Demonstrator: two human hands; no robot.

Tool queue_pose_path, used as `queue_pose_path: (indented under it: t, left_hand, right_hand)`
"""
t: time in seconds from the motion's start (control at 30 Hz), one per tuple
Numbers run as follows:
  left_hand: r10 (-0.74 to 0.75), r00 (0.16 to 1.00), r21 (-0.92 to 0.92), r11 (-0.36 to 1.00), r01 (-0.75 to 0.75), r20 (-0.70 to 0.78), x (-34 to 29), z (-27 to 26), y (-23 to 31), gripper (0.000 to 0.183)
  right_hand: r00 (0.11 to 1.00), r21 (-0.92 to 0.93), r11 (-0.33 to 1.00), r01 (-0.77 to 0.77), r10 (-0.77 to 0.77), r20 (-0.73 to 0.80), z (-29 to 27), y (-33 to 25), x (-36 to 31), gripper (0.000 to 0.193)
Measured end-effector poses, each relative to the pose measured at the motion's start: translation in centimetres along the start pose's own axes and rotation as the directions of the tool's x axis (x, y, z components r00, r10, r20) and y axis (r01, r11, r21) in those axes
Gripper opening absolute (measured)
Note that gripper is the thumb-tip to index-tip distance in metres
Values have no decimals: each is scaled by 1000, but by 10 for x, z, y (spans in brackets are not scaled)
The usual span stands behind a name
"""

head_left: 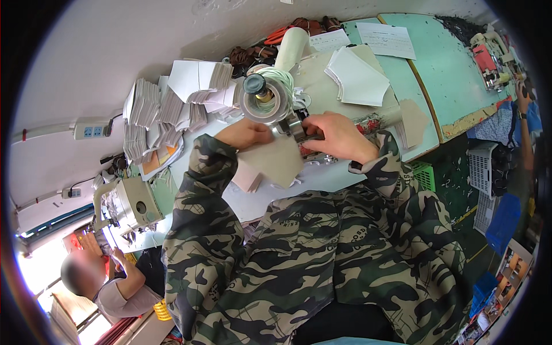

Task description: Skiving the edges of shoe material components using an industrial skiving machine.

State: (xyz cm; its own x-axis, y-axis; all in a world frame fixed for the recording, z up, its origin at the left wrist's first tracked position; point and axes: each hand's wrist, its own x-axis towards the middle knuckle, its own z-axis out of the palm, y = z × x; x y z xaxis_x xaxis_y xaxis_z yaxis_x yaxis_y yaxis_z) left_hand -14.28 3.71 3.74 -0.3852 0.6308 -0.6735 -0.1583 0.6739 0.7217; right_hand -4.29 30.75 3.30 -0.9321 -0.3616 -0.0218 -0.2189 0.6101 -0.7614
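Creased camouflage jacket [305,241] faces a flat beige sheet [274,161].

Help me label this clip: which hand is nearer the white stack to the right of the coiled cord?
Right. The right hand is below the white stack in the picture, apart from it; the left hand is farther off to the lower left.

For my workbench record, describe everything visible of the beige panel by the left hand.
The beige panel looks thin and flat, with a plain matte face and angled edges; it could be card or sheet material. It is in front of the machine, partly over a small stack of pale pieces, one corner pointing down the picture. Its upper edge is at the left hand, whose exact grip is unclear.
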Motion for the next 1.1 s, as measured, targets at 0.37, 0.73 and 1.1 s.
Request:
queue_pose_path:
  t: [0.37, 0.73, 1.1]
  left_hand:
    - [72, 714, 586, 630, 509, -697, -16, 32, -46, 26]
    - [180, 740, 673, 590, 446, -648, -27, 56, -140, 28]
    - [-40, 999, -129, 991, 44, 27, -69, 18, -28, 15]
  right_hand:
    - [772, -338, 938, 72, -267, -577, -82, 6, 7, 29]
    - [978, 136, 990, 44, -14, -209, 3, -2, -23, 26]
    - [984, 304, 951, -53, 102, -148, -5, 12, -33, 26]
